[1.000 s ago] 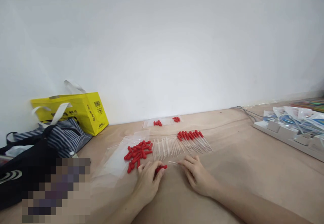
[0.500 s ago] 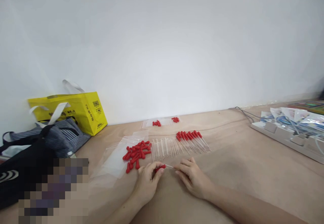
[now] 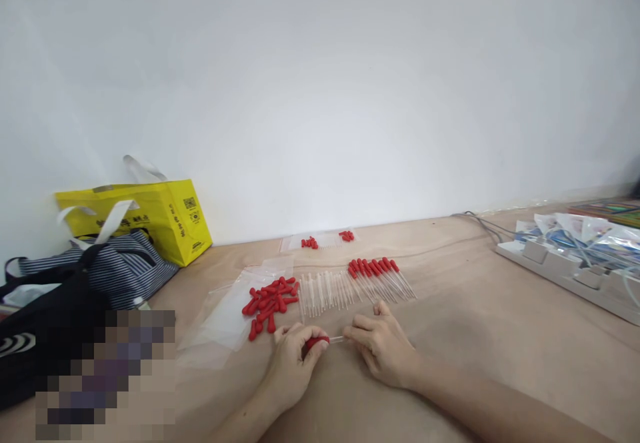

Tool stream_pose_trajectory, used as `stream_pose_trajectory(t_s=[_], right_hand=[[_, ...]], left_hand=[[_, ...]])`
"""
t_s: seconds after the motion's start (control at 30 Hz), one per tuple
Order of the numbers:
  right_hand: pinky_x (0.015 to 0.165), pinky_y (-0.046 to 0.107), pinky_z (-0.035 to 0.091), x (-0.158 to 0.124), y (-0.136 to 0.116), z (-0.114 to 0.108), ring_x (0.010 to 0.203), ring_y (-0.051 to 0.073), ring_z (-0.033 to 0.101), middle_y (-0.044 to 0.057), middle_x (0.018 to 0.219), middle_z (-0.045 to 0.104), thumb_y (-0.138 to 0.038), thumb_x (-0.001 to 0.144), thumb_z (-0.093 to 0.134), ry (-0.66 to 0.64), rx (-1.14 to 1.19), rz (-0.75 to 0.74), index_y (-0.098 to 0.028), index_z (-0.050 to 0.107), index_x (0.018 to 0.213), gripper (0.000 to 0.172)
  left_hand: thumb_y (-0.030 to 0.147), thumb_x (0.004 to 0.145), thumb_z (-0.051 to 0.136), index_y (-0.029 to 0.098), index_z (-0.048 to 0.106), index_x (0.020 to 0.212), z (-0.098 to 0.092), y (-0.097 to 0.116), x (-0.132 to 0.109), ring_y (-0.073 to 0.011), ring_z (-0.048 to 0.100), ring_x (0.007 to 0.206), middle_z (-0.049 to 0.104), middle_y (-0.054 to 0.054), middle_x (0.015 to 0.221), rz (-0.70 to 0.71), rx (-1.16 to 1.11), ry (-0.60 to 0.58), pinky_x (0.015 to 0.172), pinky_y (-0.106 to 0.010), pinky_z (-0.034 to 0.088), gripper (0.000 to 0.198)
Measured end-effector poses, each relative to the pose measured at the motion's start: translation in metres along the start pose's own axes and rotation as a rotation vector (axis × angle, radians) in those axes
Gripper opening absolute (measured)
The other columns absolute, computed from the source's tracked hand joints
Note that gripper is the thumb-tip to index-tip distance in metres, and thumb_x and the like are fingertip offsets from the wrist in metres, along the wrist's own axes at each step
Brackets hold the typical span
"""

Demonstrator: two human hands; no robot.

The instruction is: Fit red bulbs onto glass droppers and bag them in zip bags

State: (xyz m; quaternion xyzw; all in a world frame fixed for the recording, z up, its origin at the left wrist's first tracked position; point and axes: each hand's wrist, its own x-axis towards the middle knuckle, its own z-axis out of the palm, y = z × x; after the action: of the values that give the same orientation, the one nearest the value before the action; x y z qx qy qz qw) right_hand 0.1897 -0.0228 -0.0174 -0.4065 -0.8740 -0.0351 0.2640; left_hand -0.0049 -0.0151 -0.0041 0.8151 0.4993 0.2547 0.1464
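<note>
My left hand [image 3: 295,359] is closed around a red rubber bulb [image 3: 317,341] close to the table's near side. A thin clear dropper tube [image 3: 337,339] runs from the bulb's mouth to the fingertips of my right hand [image 3: 381,349], which pinch its other end. Just beyond my left hand lies a heap of loose red bulbs [image 3: 273,299]. Past the gap between my hands, bare clear tubes [image 3: 325,293] lie side by side in a row. To their right, several droppers with red bulbs fitted [image 3: 377,273] lie slanted together.
Clear plastic bags [image 3: 225,316] lie left of the bulb heap. Near the wall is another bag with red bulbs [image 3: 323,241]. A yellow bag [image 3: 173,223], a striped bag [image 3: 130,266] and a black bag [image 3: 60,343] stand left. A white power strip [image 3: 565,283] with cables lies right.
The bulb and tube have turned slightly and sit a little lower, more in line with each other. My right hand has tilted and its fingers have curled more around the tube.
</note>
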Motion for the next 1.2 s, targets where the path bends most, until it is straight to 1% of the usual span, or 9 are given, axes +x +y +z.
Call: stream_pose_trajectory(t_s=[0.1,0.3,0.47,0.63,0.7,0.83,1.0,1.1,1.2], right_hand=[[0.064,0.029,0.018,-0.001,0.000,0.003,0.056,0.010,0.039,-0.001,0.073,0.056,-0.012,0.079,0.038,0.007,-0.008,0.007,-0.021,0.056,0.085,0.021],[0.062,0.028,0.017,-0.003,-0.005,0.007,0.056,0.011,0.038,-0.001,0.070,0.055,-0.013,0.080,0.036,0.051,0.043,0.049,-0.020,0.055,0.081,0.020],[0.062,0.028,0.017,-0.001,-0.007,0.004,0.055,0.011,0.037,-0.001,0.068,0.056,-0.014,0.081,0.034,0.037,0.064,0.033,-0.019,0.053,0.076,0.020],[0.064,0.028,0.018,0.000,-0.006,0.005,0.056,0.010,0.039,-0.002,0.069,0.057,-0.015,0.082,0.034,-0.019,0.059,0.009,-0.019,0.052,0.075,0.019],[0.065,0.028,0.018,0.001,-0.004,0.005,0.058,0.011,0.042,-0.002,0.070,0.058,-0.014,0.083,0.034,-0.040,0.066,0.007,-0.019,0.052,0.077,0.020],[0.066,0.028,0.020,0.005,-0.001,-0.002,0.068,0.012,0.047,-0.001,0.079,0.060,-0.016,0.085,0.034,-0.061,0.108,-0.032,-0.020,0.052,0.090,0.018],[0.066,0.029,0.021,0.006,0.002,-0.007,0.076,0.014,0.046,0.001,0.078,0.059,-0.022,0.084,0.041,-0.029,0.020,-0.040,-0.019,0.055,0.082,0.015],[0.066,0.029,0.021,0.006,0.005,-0.003,0.075,0.015,0.046,0.001,0.076,0.058,-0.023,0.083,0.043,0.003,-0.028,0.036,-0.021,0.058,0.080,0.015],[0.066,0.029,0.022,0.011,0.015,0.002,0.075,0.015,0.049,0.002,0.076,0.060,-0.021,0.083,0.041,0.085,-0.051,0.265,-0.021,0.060,0.078,0.019]], left_hand=[[0.028,0.078,0.046,0.023,0.060,0.073,0.000,0.001,0.000,-0.0175,0.055,0.071,0.063,0.003,0.070,0.031,0.011,-0.017,0.083,-0.040,0.029,0.016],[0.028,0.078,0.046,0.021,0.059,0.073,0.003,0.003,-0.001,-0.0166,0.054,0.068,0.062,0.003,0.066,0.069,0.019,-0.006,0.081,-0.040,0.028,0.016],[0.028,0.079,0.047,0.021,0.059,0.072,0.002,0.006,-0.003,-0.0161,0.054,0.068,0.062,0.002,0.066,0.119,0.041,-0.011,0.082,-0.042,0.027,0.016],[0.026,0.078,0.048,0.021,0.059,0.072,0.002,0.008,-0.003,-0.0158,0.054,0.068,0.062,0.003,0.066,0.147,0.067,-0.034,0.084,-0.043,0.026,0.014],[0.025,0.078,0.048,0.022,0.059,0.073,0.000,0.008,-0.002,-0.0158,0.054,0.069,0.062,0.003,0.067,0.159,0.074,-0.032,0.084,-0.043,0.026,0.013],[0.026,0.080,0.047,0.024,0.060,0.077,-0.004,0.005,0.001,-0.0168,0.054,0.073,0.063,0.003,0.069,0.183,0.104,0.009,0.086,-0.045,0.022,0.013],[0.029,0.082,0.045,0.026,0.061,0.080,-0.006,0.002,0.003,-0.0178,0.053,0.080,0.065,0.002,0.076,0.204,0.146,0.056,0.087,-0.044,0.022,0.016],[0.034,0.080,0.048,0.028,0.059,0.093,-0.006,-0.003,0.004,-0.0205,0.051,0.090,0.063,-0.001,0.092,0.186,0.209,0.111,0.088,-0.043,0.022,0.018],[0.035,0.074,0.053,0.026,0.051,0.109,-0.010,-0.011,0.006,-0.0239,0.046,0.100,0.057,-0.005,0.107,0.060,0.321,0.221,0.086,-0.042,0.024,0.036]])
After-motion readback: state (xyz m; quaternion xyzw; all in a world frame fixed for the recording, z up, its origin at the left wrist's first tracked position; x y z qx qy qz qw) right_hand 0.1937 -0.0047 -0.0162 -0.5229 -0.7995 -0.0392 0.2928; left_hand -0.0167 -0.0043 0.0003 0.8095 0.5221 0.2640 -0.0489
